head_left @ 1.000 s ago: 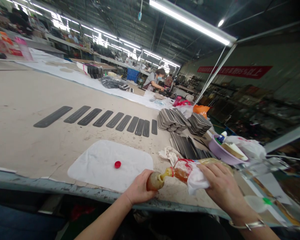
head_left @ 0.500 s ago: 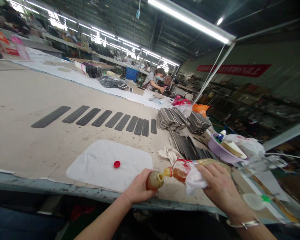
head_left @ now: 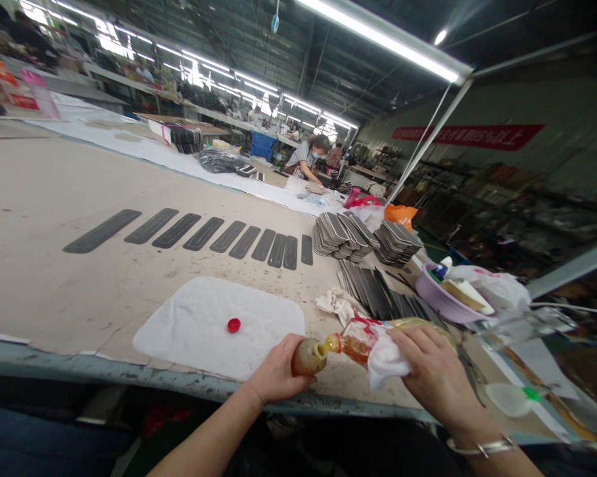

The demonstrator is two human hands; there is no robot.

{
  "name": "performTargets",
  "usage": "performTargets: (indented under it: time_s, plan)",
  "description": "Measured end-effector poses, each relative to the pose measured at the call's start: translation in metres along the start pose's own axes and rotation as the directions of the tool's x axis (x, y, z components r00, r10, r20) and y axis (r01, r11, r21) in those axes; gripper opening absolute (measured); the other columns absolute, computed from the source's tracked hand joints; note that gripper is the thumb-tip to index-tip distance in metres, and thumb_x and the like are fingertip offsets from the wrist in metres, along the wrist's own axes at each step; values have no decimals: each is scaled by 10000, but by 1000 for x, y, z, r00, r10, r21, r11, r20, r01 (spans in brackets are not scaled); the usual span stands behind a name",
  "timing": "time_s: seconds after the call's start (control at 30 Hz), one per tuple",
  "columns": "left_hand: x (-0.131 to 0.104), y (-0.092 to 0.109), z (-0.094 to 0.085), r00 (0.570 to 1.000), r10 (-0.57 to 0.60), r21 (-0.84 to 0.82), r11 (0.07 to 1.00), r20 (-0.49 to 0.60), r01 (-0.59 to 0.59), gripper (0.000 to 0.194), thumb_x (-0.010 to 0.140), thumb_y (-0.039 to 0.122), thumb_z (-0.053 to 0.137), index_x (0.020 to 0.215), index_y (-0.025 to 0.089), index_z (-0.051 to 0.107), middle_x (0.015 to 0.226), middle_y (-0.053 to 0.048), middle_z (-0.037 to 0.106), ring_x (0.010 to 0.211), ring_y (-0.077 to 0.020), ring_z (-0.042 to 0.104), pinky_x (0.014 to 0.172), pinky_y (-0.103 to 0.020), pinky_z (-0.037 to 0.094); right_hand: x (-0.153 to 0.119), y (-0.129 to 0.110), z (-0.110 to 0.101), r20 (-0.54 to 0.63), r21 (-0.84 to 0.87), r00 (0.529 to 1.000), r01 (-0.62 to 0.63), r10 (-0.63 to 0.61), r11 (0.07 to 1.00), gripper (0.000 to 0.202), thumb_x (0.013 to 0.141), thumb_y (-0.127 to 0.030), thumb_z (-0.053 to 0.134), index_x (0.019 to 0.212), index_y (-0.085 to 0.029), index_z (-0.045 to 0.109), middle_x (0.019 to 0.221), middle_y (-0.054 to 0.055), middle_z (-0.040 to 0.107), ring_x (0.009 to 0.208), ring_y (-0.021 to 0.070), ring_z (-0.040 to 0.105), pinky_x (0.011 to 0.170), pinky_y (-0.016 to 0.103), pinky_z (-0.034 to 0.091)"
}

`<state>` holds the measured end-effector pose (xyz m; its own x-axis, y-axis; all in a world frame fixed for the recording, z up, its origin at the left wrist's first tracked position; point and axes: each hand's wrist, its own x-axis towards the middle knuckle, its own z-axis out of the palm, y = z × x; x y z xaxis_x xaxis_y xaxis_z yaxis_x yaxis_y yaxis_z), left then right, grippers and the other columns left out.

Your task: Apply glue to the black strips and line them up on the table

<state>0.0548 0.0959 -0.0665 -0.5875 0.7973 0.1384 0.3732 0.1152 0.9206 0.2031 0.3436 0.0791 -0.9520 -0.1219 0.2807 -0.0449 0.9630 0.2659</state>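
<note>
My left hand (head_left: 279,371) is wrapped round a small stained bottle (head_left: 309,358), its open mouth facing right. My right hand (head_left: 434,368) grips a larger plastic bottle (head_left: 358,348) of amber liquid, tilted on its side with a white cloth (head_left: 386,361) bunched against it. The big bottle's yellow neck meets the small bottle's mouth; yellowish liquid shows at the joint. A red cap (head_left: 233,325) lies on a white sheet (head_left: 189,331) to the left of my hands.
Dark strips (head_left: 228,236) lie in a row across the table (head_left: 69,305). Behind my right hand are stacked strips (head_left: 345,235), a crumpled cloth (head_left: 336,303) and a purple basin (head_left: 440,301). A clear bottle with a green tip (head_left: 511,399) lies at right. A co-worker (head_left: 305,159) bends over the far table.
Both hands and the two bottles hold nearly the same position. In the background, the co-worker has leaned lower and their arm has moved down.
</note>
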Motion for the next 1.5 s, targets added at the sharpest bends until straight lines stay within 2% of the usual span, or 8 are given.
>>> performTargets:
  time_s: [0.6,0.87,1.0,1.23,1.37,1.5]
  plan:
    - [1,0,-1,1000,16,-1,1000,-7,-16,600,621,214,743,1164,227,488,1099,-36,568,1013,-214,556,907,-348,452,0,-4,2,-18,-11,1000,-25,24,1000,417,734,-55,549,1139,-153,567,1001,88,605,947,268,498,879,413,409]
    - [0,0,-1,1000,1,0,1000,-9,-1,607,615,216,746,1165,225,490,1097,-37,570,1012,-216,557,905,-350,452,-6,-3,10,17,14,999,-36,36,999,479,686,-50,572,1154,-153,561,1024,86,609,958,276,501,882,420,405]
    - [0,0,-1,1000,0,-8,1000,-2,0,605,618,216,745,1166,226,489,1094,-34,571,1008,-213,558,904,-346,452,-6,-6,12,-13,31,998,-53,53,998,440,698,-48,563,1126,-148,569,1027,97,610,959,277,505,882,418,404]
    - [1,-1,0,1000,-18,-13,1000,-25,18,590,621,212,743,1153,222,491,1085,-31,579,998,-208,558,898,-339,452,-13,-22,20,52,179,978,-210,204,961,377,730,-61,565,1082,-193,571,989,66,600,899,246,505,813,383,426]
    - [1,-1,0,1000,-21,-8,1000,-20,21,585,623,204,736,1152,218,487,1091,-34,583,1007,-210,557,907,-341,450,-20,-31,27,29,242,969,-244,244,939,382,712,-39,540,1071,-172,549,934,73,583,855,236,495,769,367,434]
    - [1,0,0,1000,-18,0,1000,-21,18,579,629,195,726,1154,224,485,1082,-29,581,1005,-206,556,904,-338,452,-26,-34,33,32,288,961,-272,274,918,376,738,-44,528,1086,-184,539,971,73,587,885,234,498,799,366,432]
